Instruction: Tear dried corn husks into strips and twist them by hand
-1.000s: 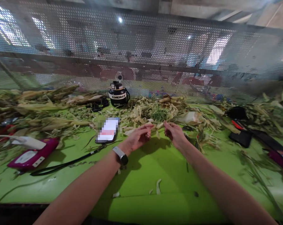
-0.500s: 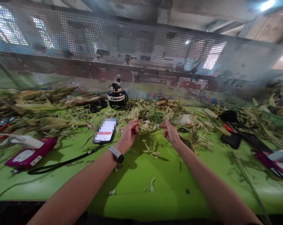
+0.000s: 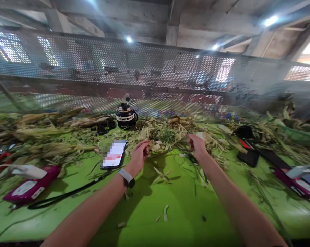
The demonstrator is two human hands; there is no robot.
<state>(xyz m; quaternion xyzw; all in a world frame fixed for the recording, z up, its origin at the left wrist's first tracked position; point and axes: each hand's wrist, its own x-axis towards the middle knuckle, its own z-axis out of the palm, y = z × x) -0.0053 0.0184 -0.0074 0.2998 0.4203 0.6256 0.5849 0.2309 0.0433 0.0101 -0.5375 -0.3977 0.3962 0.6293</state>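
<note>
Husk star (image 3: 162,175) lies at six o'clock from the scrap pile (image 3: 167,133); your left hand (image 3: 138,157) and right hand (image 3: 197,146) have fingers bunched, any pinch impossible to tell; a low sweep could scatter it.

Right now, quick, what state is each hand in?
Left hand: partly curled; whether it grips anything can't be told.
Right hand: curled; whether it holds anything can't be told.

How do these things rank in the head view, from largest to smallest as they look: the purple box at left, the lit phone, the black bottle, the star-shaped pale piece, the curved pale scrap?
1. Purple box
2. Lit phone and black bottle: too alike to rank
3. Star-shaped pale piece
4. Curved pale scrap
</note>
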